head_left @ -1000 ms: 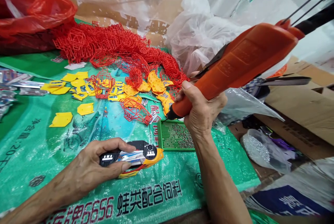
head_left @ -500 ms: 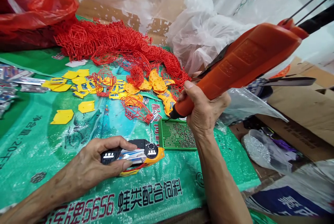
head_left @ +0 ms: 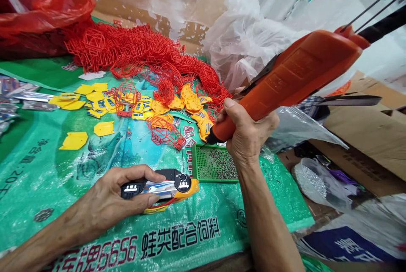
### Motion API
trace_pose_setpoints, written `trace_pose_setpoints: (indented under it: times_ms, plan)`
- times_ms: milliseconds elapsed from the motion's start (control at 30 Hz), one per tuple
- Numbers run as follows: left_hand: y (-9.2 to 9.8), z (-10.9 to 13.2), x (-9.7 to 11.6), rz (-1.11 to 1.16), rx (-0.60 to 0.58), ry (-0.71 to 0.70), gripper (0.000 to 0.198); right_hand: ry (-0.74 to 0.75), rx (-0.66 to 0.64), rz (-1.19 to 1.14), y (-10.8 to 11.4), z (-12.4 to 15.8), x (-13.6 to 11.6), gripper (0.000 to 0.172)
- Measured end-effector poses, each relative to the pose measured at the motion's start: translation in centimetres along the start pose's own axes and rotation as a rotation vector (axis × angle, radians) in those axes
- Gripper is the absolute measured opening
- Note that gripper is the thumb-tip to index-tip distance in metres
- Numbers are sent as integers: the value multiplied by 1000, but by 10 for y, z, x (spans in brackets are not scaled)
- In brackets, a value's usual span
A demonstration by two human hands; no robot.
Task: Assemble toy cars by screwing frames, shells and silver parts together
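Note:
Between the thumb and fingers of my left hand (head_left: 127,191) is a toy car (head_left: 173,188), tipped on its side, with black and silver parts and yellow-orange bodywork. My right hand (head_left: 249,132) is wrapped round an orange electric screwdriver (head_left: 294,69), whose black nose points down and to the left. Its tip hovers over the back edge of a green perforated tray (head_left: 209,180) that holds many small screws (head_left: 226,163). The tray lies just behind and right of the car. My right forearm covers the tray's right end.
Red plastic frames (head_left: 142,48) are heaped along the back, beside a red bag (head_left: 63,1). Yellow car pieces (head_left: 74,141) lie on the green sheet (head_left: 158,217), with silvery parts (head_left: 9,98) far left. A clear tub (head_left: 309,181) and cartons (head_left: 364,128) stand right.
The view has shifted very slightly. Both hands keep the same grips, and the car and screwdriver have hardly moved.

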State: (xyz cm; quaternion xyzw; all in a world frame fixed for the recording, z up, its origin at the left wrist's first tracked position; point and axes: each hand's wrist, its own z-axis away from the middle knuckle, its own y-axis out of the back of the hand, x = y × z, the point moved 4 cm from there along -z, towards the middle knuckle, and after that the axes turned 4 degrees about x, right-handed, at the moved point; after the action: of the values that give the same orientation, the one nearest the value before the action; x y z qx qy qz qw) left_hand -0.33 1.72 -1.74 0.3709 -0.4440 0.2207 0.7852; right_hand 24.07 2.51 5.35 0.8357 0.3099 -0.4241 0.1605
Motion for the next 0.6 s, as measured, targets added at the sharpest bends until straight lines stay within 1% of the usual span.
trace_pose_setpoints:
  times_ms: [333,500,600]
  plan:
    - [-2,-1,-4,13,-14,12,34,-15,5,-30,0,-2,2,28]
    - [-1,-1,-2,19,-14,6,37,-23,6,-81,-1,-2,2,28]
    - [-1,-1,0,32,-5,-4,34,-30,12,-79,-1,-2,1,28]
